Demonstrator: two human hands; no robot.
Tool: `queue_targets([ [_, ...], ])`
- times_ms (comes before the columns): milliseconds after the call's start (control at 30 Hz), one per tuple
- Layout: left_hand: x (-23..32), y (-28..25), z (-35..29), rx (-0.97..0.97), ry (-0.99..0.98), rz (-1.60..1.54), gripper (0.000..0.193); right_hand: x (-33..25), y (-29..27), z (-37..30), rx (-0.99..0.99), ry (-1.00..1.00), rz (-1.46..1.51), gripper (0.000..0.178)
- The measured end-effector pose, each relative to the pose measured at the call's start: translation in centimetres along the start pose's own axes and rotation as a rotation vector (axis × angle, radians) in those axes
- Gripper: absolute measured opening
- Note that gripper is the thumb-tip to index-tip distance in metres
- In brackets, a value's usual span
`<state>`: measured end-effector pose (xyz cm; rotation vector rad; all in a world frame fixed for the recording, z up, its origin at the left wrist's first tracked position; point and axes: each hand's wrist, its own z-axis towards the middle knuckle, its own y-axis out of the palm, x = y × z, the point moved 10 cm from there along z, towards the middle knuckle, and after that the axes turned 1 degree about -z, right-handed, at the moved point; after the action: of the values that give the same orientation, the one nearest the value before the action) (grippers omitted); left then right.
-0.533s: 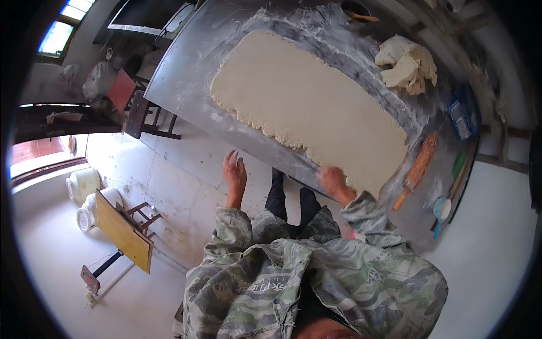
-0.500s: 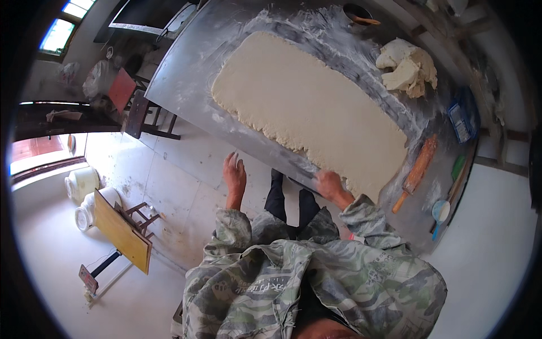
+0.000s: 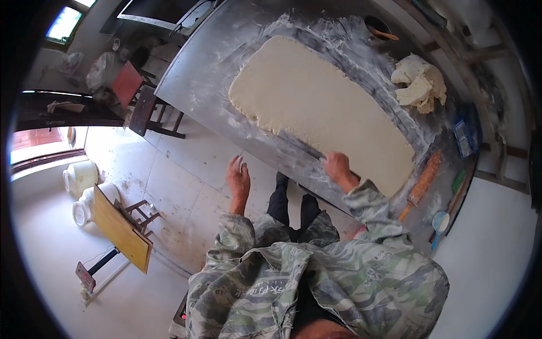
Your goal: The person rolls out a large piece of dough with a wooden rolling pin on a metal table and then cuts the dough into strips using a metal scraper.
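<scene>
A broad slab of pale dough [image 3: 322, 93] lies flat on a floured metal table [image 3: 189, 73], its rounded end at the far left. My right hand [image 3: 337, 168] is closed at the slab's near edge. A long, thin grey blade [image 3: 299, 143] appears to run left from it along the dough; the handle is hidden in my fingers. My left hand [image 3: 238, 179] hangs over the floor, off the table's near side, fingers loosely bent and apart, with nothing plainly in it.
Right of the slab lie a dough-smeared rolling pin [image 3: 424, 179], a blue-handled scoop [image 3: 440, 222] and a blue package [image 3: 465, 135]. A lump of dough [image 3: 419, 85] and a dark bowl [image 3: 377, 28] stand farther back. Left are wooden stools [image 3: 142, 111], a platform scale [image 3: 121, 229] and white drums [image 3: 93, 204].
My right hand has moved up and slightly right onto the dough's near edge, and the grey blade now shows. My left hand stays nearly still. The whole view has shifted slightly.
</scene>
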<state>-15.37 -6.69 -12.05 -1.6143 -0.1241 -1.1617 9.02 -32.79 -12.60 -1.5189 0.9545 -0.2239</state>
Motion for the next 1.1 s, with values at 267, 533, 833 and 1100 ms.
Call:
queue_targets([
  [267, -0.6, -0.6, 0.7, 0.002, -0.044, -0.033, 0.025, -1.4, 0.1, 4.2, -0.047, 0.062, 0.045, 0.025],
  [533, -2.1, -0.9, 0.8, 0.014, -0.055, -0.019, 0.026, -4.1, 2.7, 7.3, -0.082, 0.016, -0.070, 0.025],
  [833, -1.7, -0.4, 1.3, 0.041, -0.051, 0.004, 0.028, -5.0, 0.9, 10.5, -0.023, 0.075, 0.144, 0.029],
  [1100, -0.8, 5.3, 5.8, -0.040, -0.100, 0.274, 0.017, -5.8, 1.8, 5.6, -0.007, 0.050, 0.190, 0.031],
])
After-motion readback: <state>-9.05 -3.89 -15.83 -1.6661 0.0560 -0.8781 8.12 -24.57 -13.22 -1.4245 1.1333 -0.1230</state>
